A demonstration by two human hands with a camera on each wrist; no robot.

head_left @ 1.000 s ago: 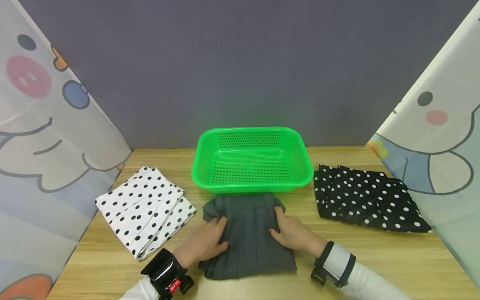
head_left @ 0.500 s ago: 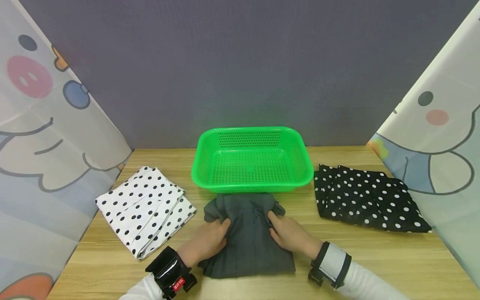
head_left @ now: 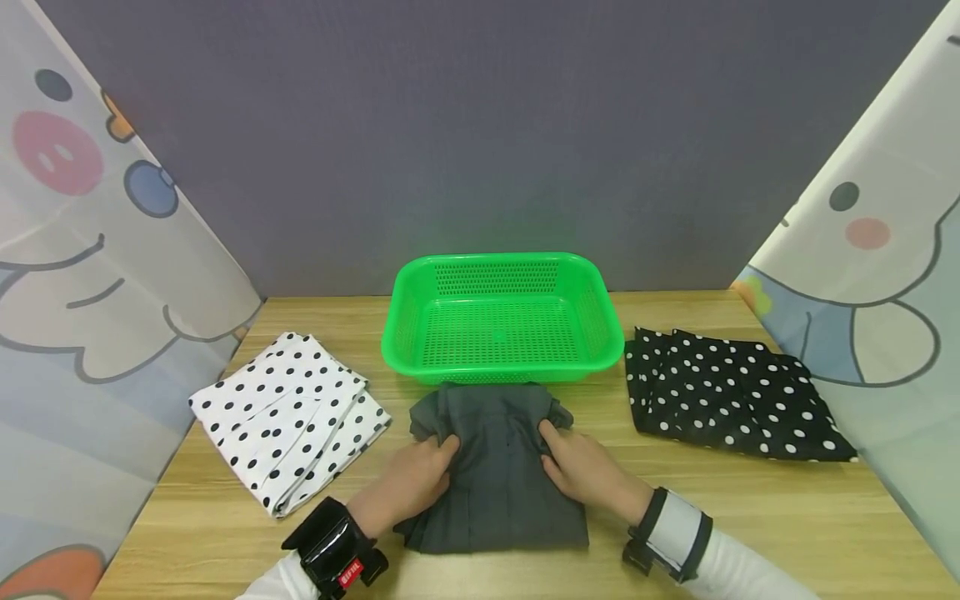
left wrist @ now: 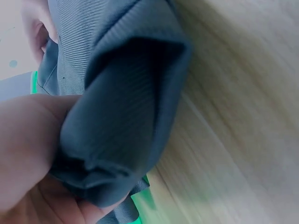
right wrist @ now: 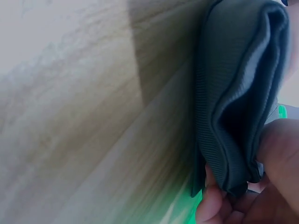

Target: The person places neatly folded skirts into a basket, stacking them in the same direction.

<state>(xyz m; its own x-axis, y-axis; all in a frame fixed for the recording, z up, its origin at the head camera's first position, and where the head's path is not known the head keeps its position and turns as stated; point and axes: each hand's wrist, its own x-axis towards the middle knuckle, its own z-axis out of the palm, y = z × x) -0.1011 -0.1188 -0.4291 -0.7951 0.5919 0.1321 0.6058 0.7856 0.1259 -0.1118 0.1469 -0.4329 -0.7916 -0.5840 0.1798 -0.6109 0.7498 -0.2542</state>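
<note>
A folded dark grey garment (head_left: 506,492) lies in the middle of the table, its far edge right at the basket's front. My left hand (head_left: 411,483) grips its left side, thumb on top and fingers curled underneath. On the opposite side, my right hand (head_left: 588,468) holds it the same way. In the left wrist view, the garment's layers (left wrist: 112,116) bulge loosely beside the thumb. The right wrist view shows several stacked folds (right wrist: 231,93) pinched between thumb and fingers (right wrist: 210,203). Most fingers are hidden under the cloth in the head view.
Behind the garment stands a green perforated plastic basket (head_left: 498,367). A folded white cloth with black dots (head_left: 281,425) lies to the left, a folded black cloth with white dots (head_left: 731,396) to the right. A grey wall (head_left: 495,142) rises behind the wooden table (head_left: 675,542).
Both thumbs have closed in on the garment's sides, the right one shifting inward and slightly down. The cloth bunches a little more at the grips. Basket and dotted cloths stay put.
</note>
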